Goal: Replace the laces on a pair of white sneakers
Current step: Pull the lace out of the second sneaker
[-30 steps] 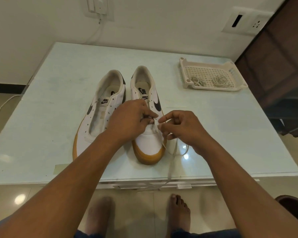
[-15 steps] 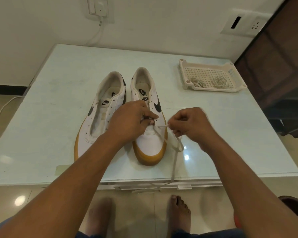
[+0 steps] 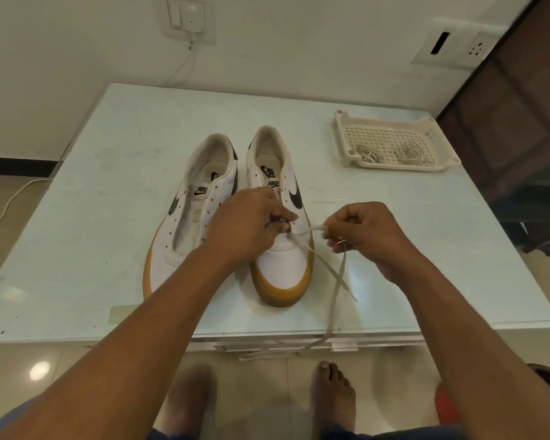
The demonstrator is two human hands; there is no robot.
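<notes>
One lace [image 3: 311, 230] pulled farther right by pinching right hand [image 3: 365, 233], left hand [image 3: 245, 227] grips shoe [image 3: 283, 265], lying lengthwise, toe toward near table [image 3: 108, 249] edge

The sneakers [image 3: 281, 265] are white with black swooshes and tan soles. The lace [image 3: 334, 296] is off-white. The table [image 3: 108, 192] is pale mint. On it, the tray [image 3: 391, 168] is cream, patterned with a grid of holes. The floor [image 3: 61, 376] below it is beige.

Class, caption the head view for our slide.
Left hand grips a sneaker; right hand holds its lace.
</notes>
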